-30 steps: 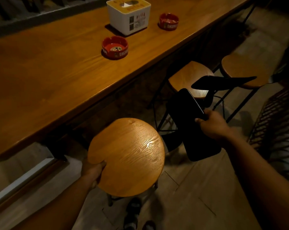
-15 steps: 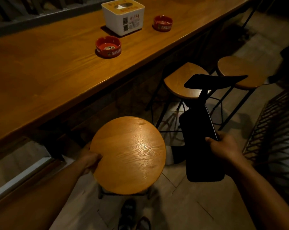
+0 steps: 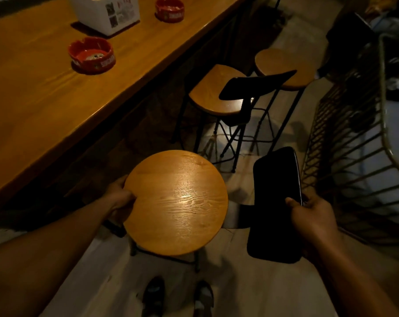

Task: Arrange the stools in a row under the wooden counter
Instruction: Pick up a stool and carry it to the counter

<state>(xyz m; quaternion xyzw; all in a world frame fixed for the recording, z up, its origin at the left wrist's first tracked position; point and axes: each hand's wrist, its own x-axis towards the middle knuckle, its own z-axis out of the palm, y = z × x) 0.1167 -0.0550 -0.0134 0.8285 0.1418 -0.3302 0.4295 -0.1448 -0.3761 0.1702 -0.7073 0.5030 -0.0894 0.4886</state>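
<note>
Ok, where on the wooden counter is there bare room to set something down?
The wooden counter is bare on the near side of the near red ashtray and along its front edge. It is crowded at the far end, around the white box and far ashtray.

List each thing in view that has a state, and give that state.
near stool: out from under the counter, gripped at seat and backrest
left hand: holding the seat edge
right hand: holding the black backrest
middle stool: seat partly under the wooden counter
far stool: standing clear of the counter
near ashtray: holds some ash
</note>
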